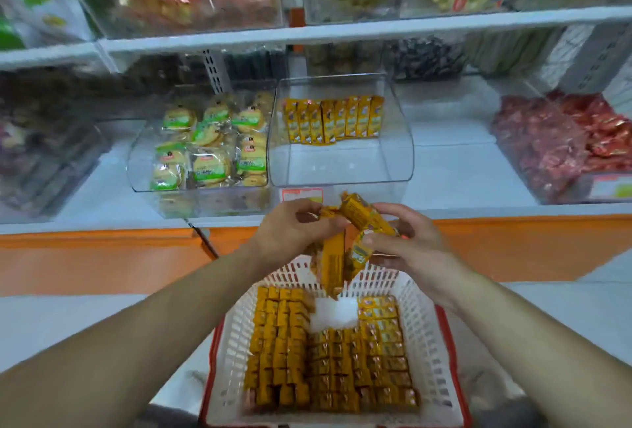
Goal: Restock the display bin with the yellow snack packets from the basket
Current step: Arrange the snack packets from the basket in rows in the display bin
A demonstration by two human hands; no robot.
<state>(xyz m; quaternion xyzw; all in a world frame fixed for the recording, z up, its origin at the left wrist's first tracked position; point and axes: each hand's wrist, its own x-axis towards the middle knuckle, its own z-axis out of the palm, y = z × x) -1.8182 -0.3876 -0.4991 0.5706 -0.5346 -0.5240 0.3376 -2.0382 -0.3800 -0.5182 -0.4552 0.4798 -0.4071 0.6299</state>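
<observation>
Holding both bare forearms out front, angled in toward each other. Gripping a bunch of yellow packets (333,261) with the left hand (290,232), fingers curled over. Pinching the same bunch from the opposite side with the right hand (410,246).

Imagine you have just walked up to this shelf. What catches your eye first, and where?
At the centre, the left hand and right hand grip a bunch of yellow snack packets above a white basket packed with rows of them. Behind, the clear display bin holds just one row at its back, its front floor bare.
</observation>
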